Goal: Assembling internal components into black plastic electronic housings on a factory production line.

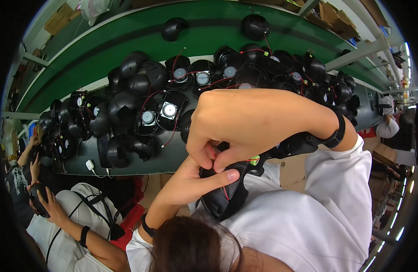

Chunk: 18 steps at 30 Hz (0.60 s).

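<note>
Close in front of my body, my left hand point(184, 183) is wrapped round a black plastic shell point(224, 199), its thumb lying across the shell's side. My right hand point(245, 129) arches over the shell from the right, thumb and forefinger pinched together. A thin red wire point(226, 193) runs down the shell below my left thumb. More red wire passes at the right fingertips and leads to a small yellow-green connector point(254, 160) beside the right thumb. What lies inside the shell under my fingers is mostly hidden.
A dark bench point(127, 167) carries a long heap of black shells point(145, 79) and speakers point(169, 110) with red wires. A green panel point(209, 45) rises behind, and two loose shells rest against it. A white plug point(89, 165) hangs at the front edge. At left a co-worker's hand point(54, 206) holds a black part.
</note>
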Each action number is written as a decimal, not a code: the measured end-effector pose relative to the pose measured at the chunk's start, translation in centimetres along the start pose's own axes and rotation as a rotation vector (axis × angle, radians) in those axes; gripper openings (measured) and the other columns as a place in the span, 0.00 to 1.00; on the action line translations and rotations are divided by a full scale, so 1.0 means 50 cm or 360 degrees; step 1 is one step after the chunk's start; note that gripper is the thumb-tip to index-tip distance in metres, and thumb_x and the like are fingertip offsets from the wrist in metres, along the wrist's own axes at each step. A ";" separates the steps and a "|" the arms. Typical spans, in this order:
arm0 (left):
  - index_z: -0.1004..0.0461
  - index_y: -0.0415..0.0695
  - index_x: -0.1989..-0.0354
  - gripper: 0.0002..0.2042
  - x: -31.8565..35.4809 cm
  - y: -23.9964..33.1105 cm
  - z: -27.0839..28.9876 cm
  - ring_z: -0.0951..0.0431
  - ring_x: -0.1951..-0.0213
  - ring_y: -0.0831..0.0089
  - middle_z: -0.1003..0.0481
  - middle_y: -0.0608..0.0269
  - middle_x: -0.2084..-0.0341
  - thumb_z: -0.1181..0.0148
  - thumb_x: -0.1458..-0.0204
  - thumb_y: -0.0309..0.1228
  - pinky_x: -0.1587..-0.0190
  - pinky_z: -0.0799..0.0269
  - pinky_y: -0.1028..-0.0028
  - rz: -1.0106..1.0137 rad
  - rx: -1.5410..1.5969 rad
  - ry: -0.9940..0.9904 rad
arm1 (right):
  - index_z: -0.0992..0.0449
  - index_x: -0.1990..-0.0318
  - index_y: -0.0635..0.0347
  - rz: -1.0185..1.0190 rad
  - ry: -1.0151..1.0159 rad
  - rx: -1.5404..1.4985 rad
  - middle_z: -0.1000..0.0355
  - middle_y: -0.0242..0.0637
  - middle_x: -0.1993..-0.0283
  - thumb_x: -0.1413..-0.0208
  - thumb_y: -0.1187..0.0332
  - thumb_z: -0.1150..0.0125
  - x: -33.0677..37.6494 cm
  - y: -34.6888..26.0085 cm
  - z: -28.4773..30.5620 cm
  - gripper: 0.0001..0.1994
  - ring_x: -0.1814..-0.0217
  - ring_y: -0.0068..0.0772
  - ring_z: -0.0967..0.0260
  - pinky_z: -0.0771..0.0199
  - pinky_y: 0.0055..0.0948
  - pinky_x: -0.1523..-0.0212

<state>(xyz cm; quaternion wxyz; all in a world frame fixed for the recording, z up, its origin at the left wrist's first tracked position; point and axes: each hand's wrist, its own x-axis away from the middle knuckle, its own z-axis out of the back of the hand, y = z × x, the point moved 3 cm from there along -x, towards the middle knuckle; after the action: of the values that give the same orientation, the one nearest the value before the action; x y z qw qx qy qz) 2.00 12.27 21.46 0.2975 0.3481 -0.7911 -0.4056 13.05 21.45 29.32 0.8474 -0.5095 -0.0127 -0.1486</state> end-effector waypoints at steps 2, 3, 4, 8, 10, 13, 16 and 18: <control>0.36 0.36 0.44 0.24 0.002 0.000 -0.006 0.33 0.46 0.73 0.32 0.62 0.51 0.36 0.47 0.27 0.40 0.42 0.70 -0.0137 -0.0088 0.0108 | 0.24 0.75 0.63 -0.0157 0.0005 0.0036 0.26 0.35 0.78 0.63 0.74 0.35 0.003 -0.004 -0.003 0.05 0.72 0.35 0.28 0.30 0.30 0.68; 0.37 0.37 0.43 0.24 0.005 -0.008 -0.001 0.33 0.45 0.73 0.32 0.62 0.50 0.37 0.46 0.27 0.39 0.43 0.70 0.0061 -0.0020 0.0120 | 0.24 0.72 0.63 -0.0253 0.0076 -0.0001 0.26 0.35 0.78 0.62 0.74 0.35 0.003 -0.004 -0.005 0.07 0.72 0.35 0.28 0.30 0.30 0.68; 0.38 0.37 0.41 0.24 0.010 -0.018 0.003 0.34 0.44 0.72 0.32 0.62 0.49 0.39 0.45 0.27 0.38 0.44 0.69 0.0259 0.0046 0.0135 | 0.23 0.69 0.64 -0.0347 0.0145 -0.0039 0.26 0.35 0.78 0.62 0.74 0.35 0.004 -0.005 -0.010 0.09 0.73 0.35 0.28 0.29 0.31 0.67; 0.44 0.44 0.33 0.29 0.006 -0.045 0.020 0.37 0.38 0.67 0.37 0.56 0.40 0.43 0.44 0.25 0.36 0.45 0.67 -0.0061 0.0126 0.0185 | 0.26 0.54 0.61 -0.0118 0.0634 0.0170 0.24 0.35 0.69 0.61 0.69 0.30 0.016 0.009 -0.047 0.22 0.62 0.37 0.27 0.30 0.35 0.59; 0.46 0.44 0.32 0.30 0.004 -0.042 0.020 0.38 0.37 0.67 0.38 0.55 0.39 0.43 0.44 0.24 0.35 0.46 0.67 -0.0054 0.0095 0.0150 | 0.26 0.55 0.61 0.0061 0.0882 0.0209 0.25 0.36 0.65 0.61 0.69 0.29 0.015 0.014 -0.057 0.21 0.60 0.38 0.29 0.32 0.35 0.56; 0.45 0.40 0.33 0.31 -0.008 -0.025 0.014 0.38 0.37 0.66 0.38 0.54 0.39 0.43 0.47 0.23 0.34 0.48 0.67 -0.0073 0.0261 0.0186 | 0.27 0.48 0.60 0.0195 0.1300 0.0375 0.28 0.38 0.49 0.61 0.65 0.26 0.045 -0.002 -0.030 0.29 0.48 0.39 0.31 0.34 0.34 0.46; 0.40 0.37 0.38 0.26 -0.011 -0.012 0.015 0.37 0.38 0.67 0.37 0.55 0.41 0.44 0.47 0.25 0.35 0.47 0.69 -0.0042 0.0220 0.0232 | 0.32 0.42 0.65 0.0112 0.1401 0.0023 0.32 0.41 0.42 0.54 0.69 0.31 0.103 0.021 -0.013 0.30 0.40 0.34 0.34 0.38 0.33 0.40; 0.38 0.36 0.40 0.24 -0.013 -0.004 0.011 0.37 0.38 0.67 0.35 0.55 0.42 0.45 0.46 0.25 0.35 0.47 0.70 -0.0059 0.0259 0.0249 | 0.33 0.41 0.62 -0.0057 0.1349 -0.0288 0.30 0.38 0.43 0.52 0.69 0.32 0.123 0.040 -0.043 0.29 0.41 0.34 0.34 0.37 0.32 0.41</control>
<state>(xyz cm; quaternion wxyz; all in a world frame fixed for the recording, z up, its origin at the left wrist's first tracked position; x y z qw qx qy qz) 2.03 12.92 20.91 0.3216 0.4164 -0.7891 -0.3171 19.17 19.01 27.62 0.7269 -0.4754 0.3406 -0.3600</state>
